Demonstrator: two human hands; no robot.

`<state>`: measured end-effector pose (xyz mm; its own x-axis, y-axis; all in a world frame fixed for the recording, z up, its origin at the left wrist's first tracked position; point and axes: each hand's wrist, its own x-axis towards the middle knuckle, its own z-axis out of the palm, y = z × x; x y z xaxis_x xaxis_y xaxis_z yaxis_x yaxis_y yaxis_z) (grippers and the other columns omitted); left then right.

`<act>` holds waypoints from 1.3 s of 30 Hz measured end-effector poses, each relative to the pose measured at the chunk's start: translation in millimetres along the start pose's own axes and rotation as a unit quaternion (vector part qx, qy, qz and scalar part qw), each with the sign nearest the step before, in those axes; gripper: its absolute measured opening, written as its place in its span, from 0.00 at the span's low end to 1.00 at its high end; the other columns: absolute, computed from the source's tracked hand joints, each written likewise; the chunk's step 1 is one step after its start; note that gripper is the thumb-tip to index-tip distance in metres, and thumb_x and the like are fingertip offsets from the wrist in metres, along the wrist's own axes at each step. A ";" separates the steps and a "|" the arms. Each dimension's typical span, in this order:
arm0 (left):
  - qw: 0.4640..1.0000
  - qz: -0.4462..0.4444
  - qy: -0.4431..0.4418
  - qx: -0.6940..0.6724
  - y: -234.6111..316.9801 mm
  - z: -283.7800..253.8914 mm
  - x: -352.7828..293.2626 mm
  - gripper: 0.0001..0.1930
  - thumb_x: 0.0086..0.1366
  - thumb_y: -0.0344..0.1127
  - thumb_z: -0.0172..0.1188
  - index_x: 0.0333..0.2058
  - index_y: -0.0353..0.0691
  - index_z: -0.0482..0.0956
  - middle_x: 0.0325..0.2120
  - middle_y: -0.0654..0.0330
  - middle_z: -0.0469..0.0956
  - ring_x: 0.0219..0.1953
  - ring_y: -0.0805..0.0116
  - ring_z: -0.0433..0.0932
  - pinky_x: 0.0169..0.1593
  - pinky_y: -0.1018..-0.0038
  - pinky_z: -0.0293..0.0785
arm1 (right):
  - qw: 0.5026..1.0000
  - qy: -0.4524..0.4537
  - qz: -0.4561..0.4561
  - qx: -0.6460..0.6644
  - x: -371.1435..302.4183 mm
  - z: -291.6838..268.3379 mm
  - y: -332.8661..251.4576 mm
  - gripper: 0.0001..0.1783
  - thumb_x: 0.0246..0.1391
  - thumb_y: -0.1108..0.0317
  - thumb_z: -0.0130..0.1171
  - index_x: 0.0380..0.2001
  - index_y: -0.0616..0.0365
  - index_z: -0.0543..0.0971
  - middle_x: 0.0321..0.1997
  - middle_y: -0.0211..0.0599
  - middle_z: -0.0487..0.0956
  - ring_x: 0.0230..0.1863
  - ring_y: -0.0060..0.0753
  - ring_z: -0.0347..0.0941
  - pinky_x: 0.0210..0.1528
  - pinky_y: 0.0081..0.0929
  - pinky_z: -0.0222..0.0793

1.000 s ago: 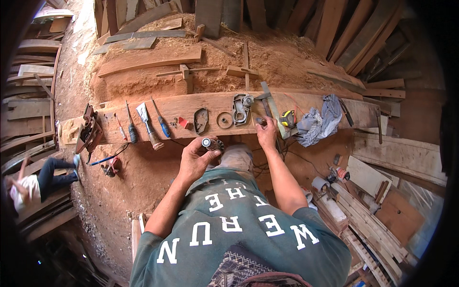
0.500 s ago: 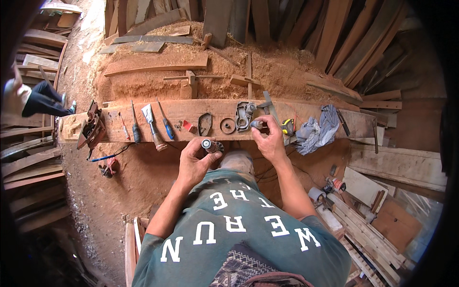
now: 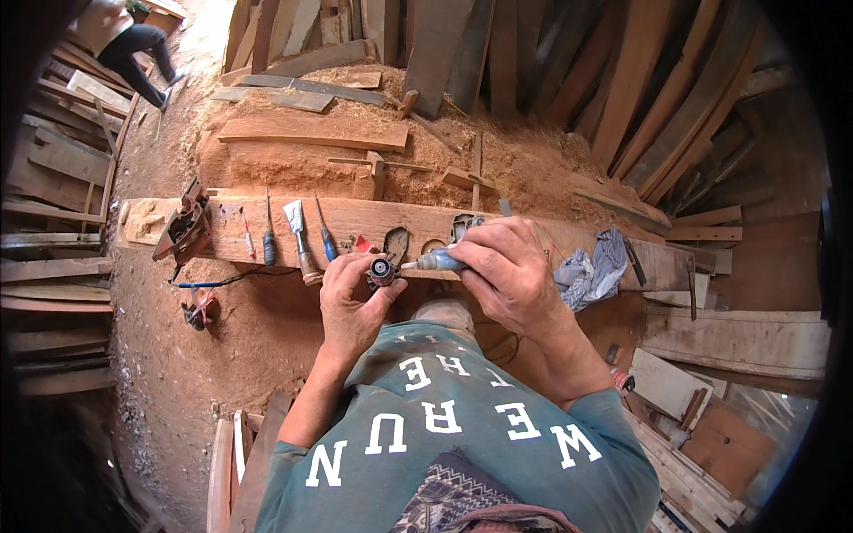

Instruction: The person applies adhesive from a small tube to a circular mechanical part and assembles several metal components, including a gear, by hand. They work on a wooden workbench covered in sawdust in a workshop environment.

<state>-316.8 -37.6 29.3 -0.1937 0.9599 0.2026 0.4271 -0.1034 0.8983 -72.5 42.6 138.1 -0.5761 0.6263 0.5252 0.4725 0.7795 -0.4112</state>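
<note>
My left hand [image 3: 348, 306] pinches a dark motor rotor [image 3: 382, 270], its round metal end turned up. In my right hand [image 3: 511, 275] is a blue-grey squeeze tube [image 3: 437, 259], its pale nozzle aimed left at the rotor's end; whether they touch, I cannot tell. Just beyond my hands on a thick wooden beam [image 3: 233, 233] lie a dark oval frame [image 3: 396, 241], a round ring [image 3: 433, 244] and a grey metal housing [image 3: 463, 224], partly hidden by my right hand. A red piece [image 3: 363, 244] shows beyond my left hand.
Along the beam's left lie a power tool body [image 3: 187, 226], a flat-bladed chisel [image 3: 298, 233] and several screwdrivers [image 3: 269, 240]. A crumpled cloth [image 3: 593, 268] rests toward the right. Sawdust and planks [image 3: 315, 136] lie beyond. Another person [image 3: 138, 53] is at the far left.
My right hand has lifted off the beam and brought the tube left, to the rotor. My left hand still holds the rotor. The view has shifted, and the other person has moved farther away.
</note>
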 end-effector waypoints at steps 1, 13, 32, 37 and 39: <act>1.000 0.001 0.009 -0.002 2.5 -1.9 0.4 0.16 0.57 0.25 0.82 0.44 0.36 0.90 0.47 0.57 0.87 0.52 0.60 0.84 0.60 0.64 0.79 | 1.000 -0.006 -0.012 -0.004 5.3 -1.6 -3.5 0.21 0.48 0.76 0.78 0.48 0.55 0.88 0.47 0.35 0.85 0.51 0.43 0.82 0.55 0.43 0.74; 0.997 0.046 0.049 0.036 10.1 -16.2 0.7 0.19 0.55 0.27 0.84 0.45 0.35 0.90 0.46 0.55 0.88 0.53 0.56 0.84 0.59 0.61 0.79 | 0.994 -0.049 -0.088 -0.049 29.8 2.3 -23.1 0.16 0.56 0.69 0.71 0.48 0.57 0.88 0.48 0.33 0.85 0.51 0.39 0.81 0.57 0.43 0.73; 0.995 0.063 0.063 0.054 13.9 -28.9 -1.8 0.21 0.55 0.30 0.85 0.47 0.36 0.90 0.46 0.54 0.88 0.54 0.53 0.84 0.60 0.59 0.78 | 0.986 -0.084 -0.111 -0.094 36.4 -3.4 -40.0 0.15 0.60 0.67 0.69 0.50 0.55 0.88 0.50 0.33 0.84 0.56 0.36 0.81 0.65 0.49 0.68; 0.995 0.060 0.057 0.049 14.8 -29.7 -0.6 0.21 0.56 0.30 0.85 0.47 0.35 0.90 0.46 0.53 0.88 0.54 0.53 0.84 0.61 0.59 0.78 | 0.985 -0.074 -0.106 -0.110 37.9 -3.3 -40.9 0.15 0.60 0.66 0.70 0.50 0.54 0.88 0.50 0.32 0.84 0.55 0.36 0.81 0.66 0.49 0.68; 0.996 0.060 0.053 0.044 14.9 -30.9 0.3 0.21 0.56 0.31 0.85 0.47 0.35 0.90 0.46 0.53 0.88 0.55 0.53 0.84 0.61 0.59 0.79 | 0.986 -0.071 -0.108 -0.110 40.0 -3.8 -40.0 0.15 0.59 0.65 0.70 0.49 0.54 0.88 0.50 0.32 0.84 0.55 0.36 0.81 0.66 0.50 0.69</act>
<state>-337.8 -46.9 54.8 -0.2267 0.9087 0.3505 0.5277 -0.1878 0.8284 -111.9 36.4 178.4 -0.7592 0.4542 0.4661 0.4533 0.8830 -0.1222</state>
